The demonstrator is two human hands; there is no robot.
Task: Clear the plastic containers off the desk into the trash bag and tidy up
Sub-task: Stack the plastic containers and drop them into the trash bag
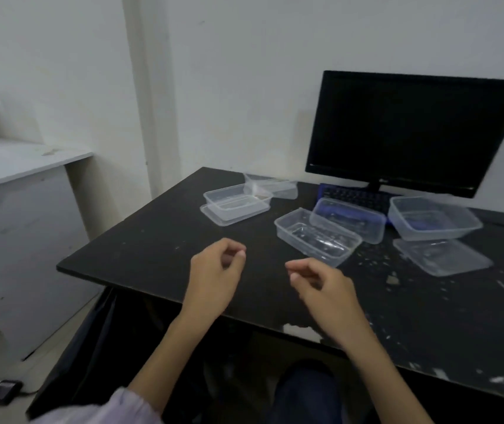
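Hands: left hand (214,276) and right hand (325,289) are hovering over the counter's near edge, fingers (235,250) loosely curled, gripping nothing.
Counter (159,255): is carrying all items.
Monitor (409,130): is standing at rear right.
Plastic containers (316,237): are lying scattered mid-counter, beyond both hands.
Trash bag (91,347): is hanging below the counter's near-left edge.

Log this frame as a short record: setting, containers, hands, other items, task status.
setting: black desk against a white wall
containers: several clear plastic containers spread over the desk, all empty
hands: left hand and right hand above the desk, fingers loosely curled, no grip on anything
other items: dark monitor, keyboard
task status: no container picked up
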